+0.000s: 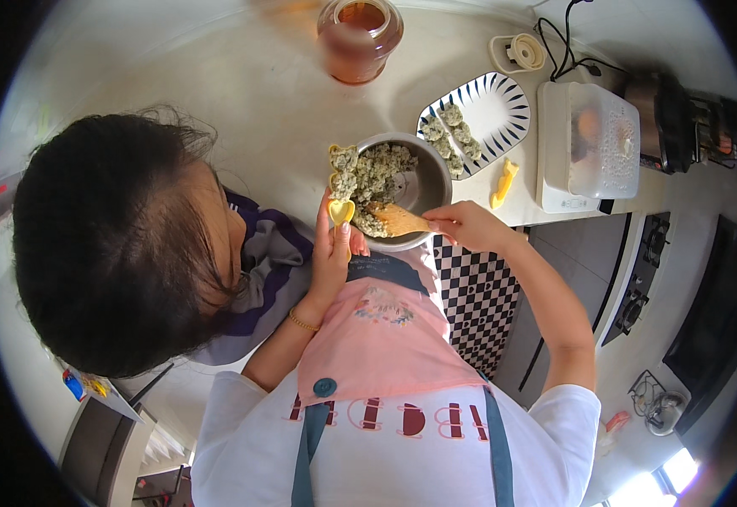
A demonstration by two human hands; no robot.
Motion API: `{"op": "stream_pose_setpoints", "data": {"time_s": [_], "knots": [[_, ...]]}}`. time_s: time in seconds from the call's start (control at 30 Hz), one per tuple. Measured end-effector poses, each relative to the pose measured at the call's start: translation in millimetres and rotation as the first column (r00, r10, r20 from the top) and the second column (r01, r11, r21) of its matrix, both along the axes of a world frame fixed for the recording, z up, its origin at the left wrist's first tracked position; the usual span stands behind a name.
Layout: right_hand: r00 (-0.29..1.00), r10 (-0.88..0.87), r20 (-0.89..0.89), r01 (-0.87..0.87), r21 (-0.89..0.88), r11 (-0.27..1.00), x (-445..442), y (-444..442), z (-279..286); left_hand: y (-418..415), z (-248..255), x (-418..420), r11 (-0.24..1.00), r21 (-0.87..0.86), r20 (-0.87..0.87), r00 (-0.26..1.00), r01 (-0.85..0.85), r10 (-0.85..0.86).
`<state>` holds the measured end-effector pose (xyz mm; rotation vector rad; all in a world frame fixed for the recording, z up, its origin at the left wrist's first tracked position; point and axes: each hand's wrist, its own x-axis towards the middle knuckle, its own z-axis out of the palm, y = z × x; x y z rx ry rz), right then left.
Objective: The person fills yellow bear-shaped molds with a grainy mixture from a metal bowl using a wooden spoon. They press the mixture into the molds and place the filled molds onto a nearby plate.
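Note:
My left hand [333, 250] grips a yellow mold [341, 212] upright at the left rim of a steel bowl [443, 190]. Two of the mold's cavities hold a greenish-white minced mixture; the lowest visible one, heart-shaped, looks unfilled. In my right hand [469, 227] is a wooden spatula [400, 220], its blade low in the bowl against more of the mixture [384, 166]. Behind the bowl, to the right, an oval white plate with blue strokes [501, 114] carries two rows of shaped pieces [450, 115]. A small yellow piece [504, 184], perhaps a mold part, lies right of the plate.
Another person's head [115, 247] leans in close on the left, near my left arm. A glass jar of amber liquid [359, 60] stands at the back. On the right are a white appliance with a clear lid [603, 146], a cream round lid [525, 52] and black cables [561, 51].

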<state>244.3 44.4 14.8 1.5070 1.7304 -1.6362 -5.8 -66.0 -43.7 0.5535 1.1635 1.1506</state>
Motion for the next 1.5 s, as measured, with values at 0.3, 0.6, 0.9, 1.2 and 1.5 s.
{"op": "stream_pose_setpoints", "data": {"time_s": [0.3, 0.6, 0.9, 1.2, 1.5], "knots": [[0.698, -0.662, -0.272, 0.648, -0.153, 0.746, 33, -61, 11, 5, 20, 7, 0.995, -0.05, 0.112, 0.99, 0.091, -0.085], [0.777, -0.502, -0.381, 0.63, 0.441, 0.639, -10, -111, 17, 20, 38, 25, 0.988, -0.044, 0.18, 0.974, 0.148, -0.138], [0.973, -0.233, 0.0, 0.123, 0.85, 0.513, -16, -103, 47, 15, 34, 33, 0.983, -0.065, 0.152, 0.976, 0.169, -0.157], [0.989, -0.144, -0.046, 0.102, 0.908, 0.407, -19, -102, 41, 12, 33, 28, 0.978, -0.057, 0.234, 0.955, 0.201, -0.183], [0.962, -0.119, -0.247, 0.274, 0.887, 0.371, -18, -108, 6, 17, 25, 19, 0.951, 0.002, 0.481, 0.833, 0.31, -0.272]]}}
